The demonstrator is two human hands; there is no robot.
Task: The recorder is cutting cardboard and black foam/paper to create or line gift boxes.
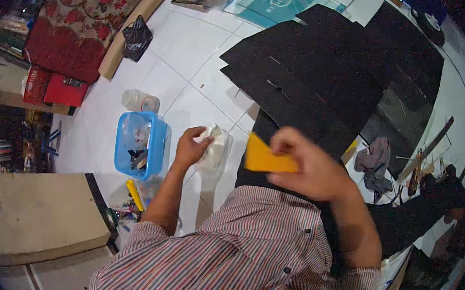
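Note:
With fingers and thumb, my left hand [192, 146] grips the upper edge of a whitish translucent plastic container or bag [215, 149] on the tiled floor; its contents are unclear. My right hand [307, 165], slightly blurred, holds a flat yellow spreader [267, 156] in front of my lap. Left of my left hand is a blue plastic basket [156, 147] with small dark scraps and clear plastic inside. A pale jar [139, 101] lies just beyond the basket. Large black sheets [317, 69] cover the floor beyond my right hand.
A black plastic bag [137, 38] lies by a long cardboard roll [131, 32]. Near left are a yellow-handled tool [135, 194] and a wooden panel [38, 214]. To the right lie a grey cloth [374, 166], dark strips and tools. A teal printed sheet [277, 3] lies at the far side.

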